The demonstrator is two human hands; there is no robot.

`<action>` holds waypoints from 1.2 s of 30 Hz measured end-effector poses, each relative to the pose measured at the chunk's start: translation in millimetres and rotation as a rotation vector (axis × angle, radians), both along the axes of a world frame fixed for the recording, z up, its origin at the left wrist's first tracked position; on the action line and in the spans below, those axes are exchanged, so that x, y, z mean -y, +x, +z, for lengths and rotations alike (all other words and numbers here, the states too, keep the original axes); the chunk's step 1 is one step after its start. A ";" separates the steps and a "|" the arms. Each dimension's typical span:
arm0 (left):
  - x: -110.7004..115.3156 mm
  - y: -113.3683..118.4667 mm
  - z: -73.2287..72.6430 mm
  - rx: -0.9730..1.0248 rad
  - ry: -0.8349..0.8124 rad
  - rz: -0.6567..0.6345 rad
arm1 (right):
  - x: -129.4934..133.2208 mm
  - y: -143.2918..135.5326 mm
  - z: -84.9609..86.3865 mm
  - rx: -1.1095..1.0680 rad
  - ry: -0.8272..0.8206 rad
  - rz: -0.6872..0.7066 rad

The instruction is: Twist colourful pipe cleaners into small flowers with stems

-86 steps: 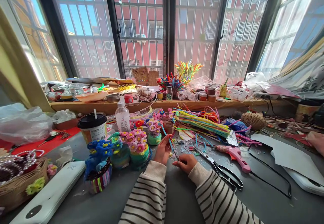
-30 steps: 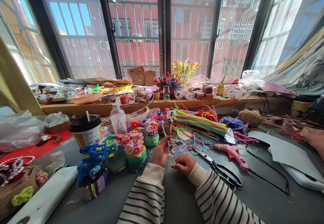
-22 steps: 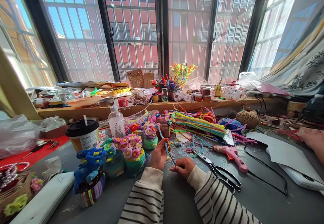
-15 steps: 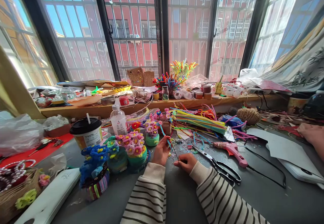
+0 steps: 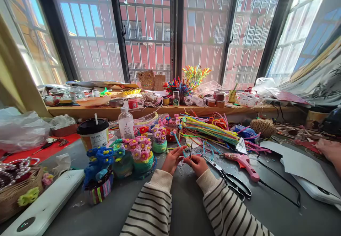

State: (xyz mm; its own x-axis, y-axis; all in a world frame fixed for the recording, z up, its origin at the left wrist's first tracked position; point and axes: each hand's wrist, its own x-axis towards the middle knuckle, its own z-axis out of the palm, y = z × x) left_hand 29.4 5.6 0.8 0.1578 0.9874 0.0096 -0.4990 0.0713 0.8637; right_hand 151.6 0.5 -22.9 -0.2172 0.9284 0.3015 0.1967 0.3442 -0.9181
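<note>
Between its fingertips my left hand (image 5: 172, 159) pinches a light blue pipe-cleaner stem (image 5: 177, 141), which leans up and left and carries a small pink flower (image 5: 173, 132) at its top. My right hand (image 5: 196, 164) is closed on a thin dark strip (image 5: 191, 150) that stands nearly upright beside the stem. The two hands almost meet above the grey table (image 5: 185, 200). Left of them stand pots of fuzzy flowers, among them a pink bunch (image 5: 138, 148) and a blue one (image 5: 99, 161). Black-handled scissors (image 5: 230, 179) lie open to the right.
A pink glue gun (image 5: 247, 165) with a black cord rests at the right, near white paper (image 5: 301, 157). Bundled pipe cleaners (image 5: 210, 127) lie behind. A lidded cup (image 5: 93, 133), a bottle (image 5: 126, 122) and a power bank (image 5: 50, 200) are left. Another person's hand (image 5: 329, 150) shows far right.
The dark strip now points upward from my right hand, where it slanted lower before. The stem and its pink flower stand clearer, and both hands are closer together. The view has shifted slightly.
</note>
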 end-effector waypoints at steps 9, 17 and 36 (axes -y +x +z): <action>-1.3 -0.1 -2.6 -0.118 0.018 0.085 | -1.7 -5.0 -3.2 -0.020 -0.017 -0.008; 0.0 1.6 -2.0 -0.120 -0.027 0.093 | 1.1 -0.6 4.8 -0.049 -0.089 -0.023; 1.6 2.3 4.1 -0.111 -0.053 0.120 | -2.1 3.3 -1.9 0.001 -0.049 -0.040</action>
